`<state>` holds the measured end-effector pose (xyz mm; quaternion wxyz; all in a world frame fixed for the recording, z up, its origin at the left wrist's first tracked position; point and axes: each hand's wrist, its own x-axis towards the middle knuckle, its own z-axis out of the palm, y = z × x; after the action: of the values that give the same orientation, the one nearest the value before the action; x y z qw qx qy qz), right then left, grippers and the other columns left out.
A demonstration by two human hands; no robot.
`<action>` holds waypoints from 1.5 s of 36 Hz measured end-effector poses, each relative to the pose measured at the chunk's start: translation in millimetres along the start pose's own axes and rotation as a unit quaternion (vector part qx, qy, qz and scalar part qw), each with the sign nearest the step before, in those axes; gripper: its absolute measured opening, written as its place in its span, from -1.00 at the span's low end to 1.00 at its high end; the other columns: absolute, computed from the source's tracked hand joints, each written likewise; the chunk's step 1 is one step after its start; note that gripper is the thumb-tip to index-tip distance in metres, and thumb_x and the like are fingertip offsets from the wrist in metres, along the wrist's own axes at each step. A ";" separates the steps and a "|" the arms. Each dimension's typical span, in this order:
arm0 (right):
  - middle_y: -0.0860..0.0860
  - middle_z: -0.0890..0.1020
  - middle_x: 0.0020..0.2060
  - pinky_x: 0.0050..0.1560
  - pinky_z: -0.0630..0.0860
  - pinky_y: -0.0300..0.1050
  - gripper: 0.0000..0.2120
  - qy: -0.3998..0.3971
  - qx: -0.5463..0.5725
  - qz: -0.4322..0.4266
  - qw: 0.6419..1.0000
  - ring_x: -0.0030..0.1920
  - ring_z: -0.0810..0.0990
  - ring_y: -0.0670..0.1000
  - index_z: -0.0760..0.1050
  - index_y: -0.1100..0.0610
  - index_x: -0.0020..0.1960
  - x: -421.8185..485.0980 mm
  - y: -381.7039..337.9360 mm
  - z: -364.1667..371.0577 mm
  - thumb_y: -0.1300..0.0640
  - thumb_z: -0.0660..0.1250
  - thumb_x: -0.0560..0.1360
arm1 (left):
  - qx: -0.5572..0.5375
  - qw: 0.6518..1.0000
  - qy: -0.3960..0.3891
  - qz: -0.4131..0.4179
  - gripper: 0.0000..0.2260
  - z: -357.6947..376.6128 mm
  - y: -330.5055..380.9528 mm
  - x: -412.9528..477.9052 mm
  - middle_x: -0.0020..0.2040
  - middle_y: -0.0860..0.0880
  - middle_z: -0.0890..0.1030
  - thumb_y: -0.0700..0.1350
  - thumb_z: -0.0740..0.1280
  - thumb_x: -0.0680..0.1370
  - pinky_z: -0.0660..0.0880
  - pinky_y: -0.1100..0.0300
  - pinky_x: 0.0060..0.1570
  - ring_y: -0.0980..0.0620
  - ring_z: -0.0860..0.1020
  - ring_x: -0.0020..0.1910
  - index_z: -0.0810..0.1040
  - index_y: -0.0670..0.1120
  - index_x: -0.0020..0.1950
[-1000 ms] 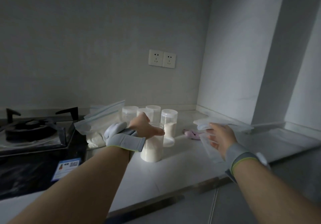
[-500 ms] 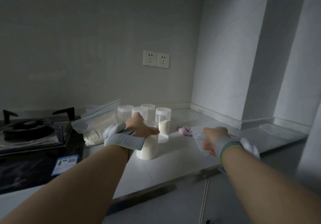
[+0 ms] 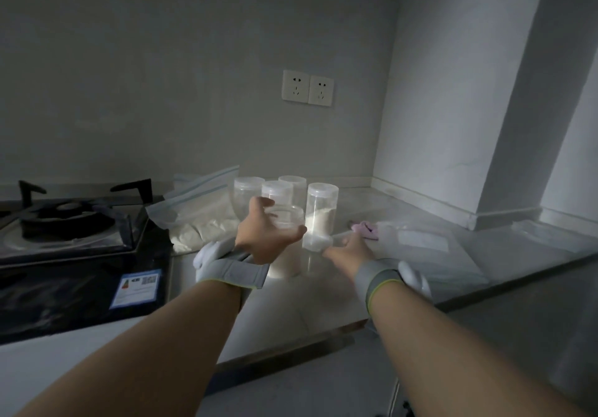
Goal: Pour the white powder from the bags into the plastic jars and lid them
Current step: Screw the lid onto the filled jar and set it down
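My right hand [image 3: 351, 248] has let go of the emptied bag [image 3: 420, 245], which now lies flat on the worktop [image 3: 323, 296] to my right, and has swung left toward the jars; my left hand [image 3: 265, 238] has not shifted. That left hand grips the open jar [image 3: 288, 254] near its top, thumb on the far side and fingers curled round the near side. It holds the jar upright on the worktop, well filled with white powder and its rim bare. My right hand is spread and holds nothing, its fingers stretched flat and low over the surface. They point at a pale round piece [image 3: 315, 243] lying at the foot of the tall lidded jar [image 3: 322, 209]. I take that piece to be the loose lid, though the dim light leaves it unsure. It sits just beyond my right fingertips and just right of the jar I hold, so the right hand is plainly the nearer one to fetch it. It would then have to come up and left onto the rim. Three more lidded jars [image 3: 276, 191] stand behind, and bags with powder [image 3: 200, 222] lean at the left beside the stove [image 3: 64, 222].
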<state>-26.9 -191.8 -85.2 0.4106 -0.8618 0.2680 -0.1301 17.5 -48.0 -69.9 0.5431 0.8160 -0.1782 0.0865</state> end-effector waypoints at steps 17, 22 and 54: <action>0.09 0.43 0.33 0.28 0.24 0.00 -0.31 0.062 -0.170 -0.051 0.982 0.36 0.32 0.15 0.20 0.10 0.34 46.6 -10.6 36.9 -0.13 0.39 0.36 | -0.030 0.998 -0.061 0.001 -0.01 3.9 -61.1 53.5 0.16 -0.04 0.54 0.17 0.50 -0.04 0.48 0.01 0.19 0.00 0.52 0.16 0.33 -0.08 0.33; 0.08 0.44 0.31 0.26 0.27 0.00 -0.31 0.044 -0.174 -0.093 0.979 0.33 0.36 0.15 0.21 0.09 0.33 53.5 -12.9 44.4 -0.15 0.40 0.33 | -0.006 0.999 -0.039 -0.018 -0.19 1.0 -61.7 58.0 0.09 -0.02 0.57 0.08 0.57 0.08 0.50 0.11 0.11 0.01 0.55 0.09 0.40 -0.11 0.25; 0.16 0.52 0.12 0.27 0.44 0.07 -0.35 0.022 0.416 -0.127 0.900 0.14 0.55 0.11 0.35 -0.06 0.00 64.3 -47.4 67.7 -0.14 0.47 -0.03 | -0.053 0.999 -0.005 -0.011 -0.12 -6.5 -65.9 51.3 0.10 -0.02 0.60 0.24 0.46 0.00 0.50 -0.04 0.15 -0.02 0.57 0.08 0.40 -0.05 0.26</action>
<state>72.9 -160.6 -90.8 0.7059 -0.6360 0.0866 -0.2994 90.5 -29.4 -106.6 0.5854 0.7885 -0.1765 0.0669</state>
